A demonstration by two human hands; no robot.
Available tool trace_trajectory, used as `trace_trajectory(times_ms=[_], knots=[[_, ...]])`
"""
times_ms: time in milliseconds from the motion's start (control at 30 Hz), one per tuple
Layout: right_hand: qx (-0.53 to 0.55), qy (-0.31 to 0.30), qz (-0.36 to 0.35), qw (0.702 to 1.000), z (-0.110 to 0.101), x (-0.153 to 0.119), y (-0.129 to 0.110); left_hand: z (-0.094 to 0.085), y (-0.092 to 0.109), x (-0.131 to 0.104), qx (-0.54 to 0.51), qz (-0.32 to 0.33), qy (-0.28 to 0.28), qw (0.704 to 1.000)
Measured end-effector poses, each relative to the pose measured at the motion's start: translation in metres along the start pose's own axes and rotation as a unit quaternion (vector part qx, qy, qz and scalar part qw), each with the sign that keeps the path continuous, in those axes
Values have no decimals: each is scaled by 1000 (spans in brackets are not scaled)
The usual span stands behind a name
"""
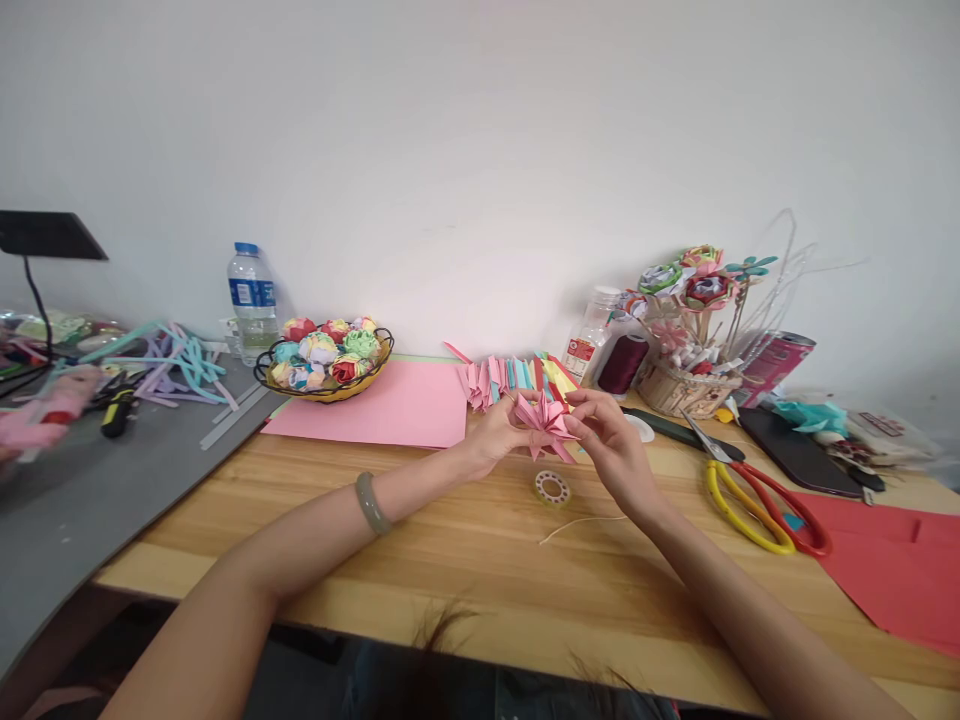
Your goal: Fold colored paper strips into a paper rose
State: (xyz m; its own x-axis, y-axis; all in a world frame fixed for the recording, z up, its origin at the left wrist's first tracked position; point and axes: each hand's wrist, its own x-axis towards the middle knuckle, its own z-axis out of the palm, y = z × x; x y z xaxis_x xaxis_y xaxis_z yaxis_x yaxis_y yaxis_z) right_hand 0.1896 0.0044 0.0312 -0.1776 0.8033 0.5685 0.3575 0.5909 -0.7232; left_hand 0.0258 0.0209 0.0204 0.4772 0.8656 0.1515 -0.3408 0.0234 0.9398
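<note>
A pink folded-paper flower [546, 422] with pointed petals is held up between both hands, just above the wooden table. My left hand [496, 438] grips its left side, fingers closed on the paper. On the other side, the thumb and fingers of my right hand [609, 440] pinch the petals. Below the flower lies a small roll of tape [553, 488], with a piece of thin string [577, 524] near it. Behind the hands stands a row of folded paper pieces [491, 382] in pink, blue, red and yellow.
Pink paper sheets [375, 410] lie under a basket [330, 392] of paper flowers. A water bottle [252, 305] stands behind. To the right are scissors [765, 505], a phone [799, 455], red paper [892, 560], a thread spool [624, 360] and a flower basket [690, 392]. A grey table [90, 520] adjoins left.
</note>
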Motion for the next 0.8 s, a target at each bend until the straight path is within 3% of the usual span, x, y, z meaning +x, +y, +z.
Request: trace_trajectory(times_ms=[133, 633, 800], knots=[[-5, 13, -5, 1000, 0, -1, -2, 0, -3, 2, 0, 40, 4, 999], [76, 24, 91, 993, 1, 0, 0, -1, 2, -2, 20, 29, -6, 999], [23, 20, 61, 998, 3, -2, 1, -2, 0, -1, 22, 28, -8, 999]])
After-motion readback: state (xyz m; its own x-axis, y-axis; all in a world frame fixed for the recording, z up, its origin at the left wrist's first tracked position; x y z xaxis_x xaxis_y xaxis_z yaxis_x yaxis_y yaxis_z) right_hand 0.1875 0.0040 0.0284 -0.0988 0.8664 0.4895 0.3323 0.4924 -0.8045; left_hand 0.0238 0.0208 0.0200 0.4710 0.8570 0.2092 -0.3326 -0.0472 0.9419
